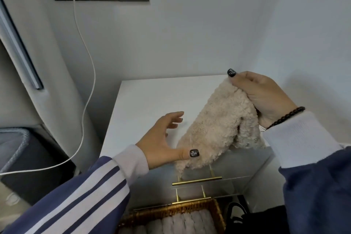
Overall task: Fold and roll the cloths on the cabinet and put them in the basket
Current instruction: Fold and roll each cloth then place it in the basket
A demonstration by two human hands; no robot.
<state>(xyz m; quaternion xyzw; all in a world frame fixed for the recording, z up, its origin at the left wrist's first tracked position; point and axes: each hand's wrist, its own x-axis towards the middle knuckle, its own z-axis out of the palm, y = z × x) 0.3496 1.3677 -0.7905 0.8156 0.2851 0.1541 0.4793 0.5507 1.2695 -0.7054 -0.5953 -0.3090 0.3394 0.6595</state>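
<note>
Right hand (264, 99) pinches the cloth (218, 129) above the cabinet (144, 100); left hand (163, 138), fingers (175, 118) spread, holds nothing, so the unsupported corner may slide off toward the basket (216, 213) unrolled.

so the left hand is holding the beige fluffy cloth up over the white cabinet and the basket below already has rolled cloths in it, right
Not quite: the head view shows the right hand gripping the beige cloth over the white cabinet; the left hand is open beside it. The basket does hold rolled cloths.

Counts on and around the cabinet

One fluffy beige cloth (214, 127), one white cabinet (144, 100), one wicker basket (216, 213) holding at least four rolled cloths (182, 222), two brass drawer handles (197, 181), two hands, one white cable (89, 59).
</note>
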